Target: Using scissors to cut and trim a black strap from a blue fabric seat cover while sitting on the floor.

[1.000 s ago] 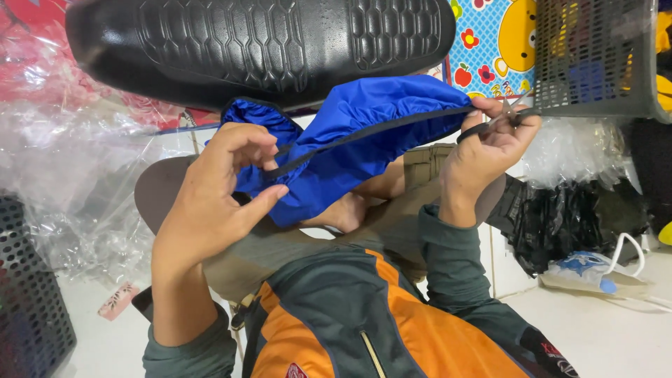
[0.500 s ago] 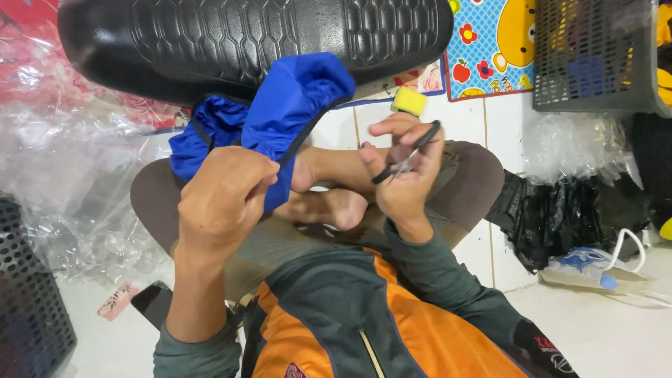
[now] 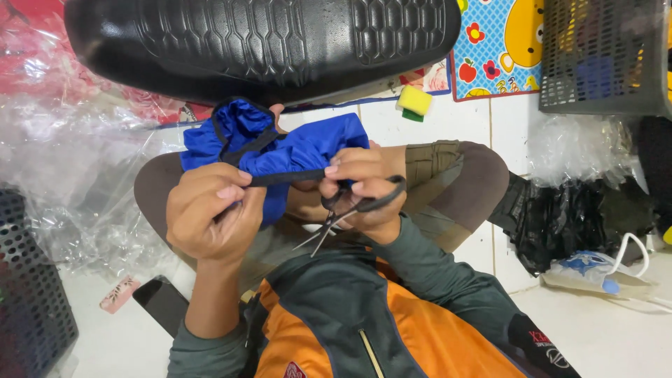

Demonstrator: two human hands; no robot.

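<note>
Blue, shiny fabric point(image 3: 294, 150) with a black elastic edge point(image 3: 283, 179) is bunched just below the big black moulded seat point(image 3: 266, 42), which fills the upper part of the view and serves as the landmark here. The left hand point(image 3: 210, 217) sits below the seat's left half, fingers pinched shut on the black edge. The right hand point(image 3: 360, 189), below the seat's middle, pinches the same edge close by, so the two hands sit near each other with a short stretch of elastic taut between them. The right hand also carries small black-handled scissors point(image 3: 343, 213), fingers through the loops, blades pointing down and left, away from the fabric. The fabric's bunched part hides the person's lap and part of the crossed legs.

Right of the seat's end lies a yellow and green sponge point(image 3: 414, 103) on the white tiled floor point(image 3: 595, 329). Further right stands a dark mesh basket point(image 3: 602, 56). Left of and below the seat, crumpled clear plastic point(image 3: 70, 182) covers the floor. Far below and right of the seat lie black plastic bags point(image 3: 560, 217).
</note>
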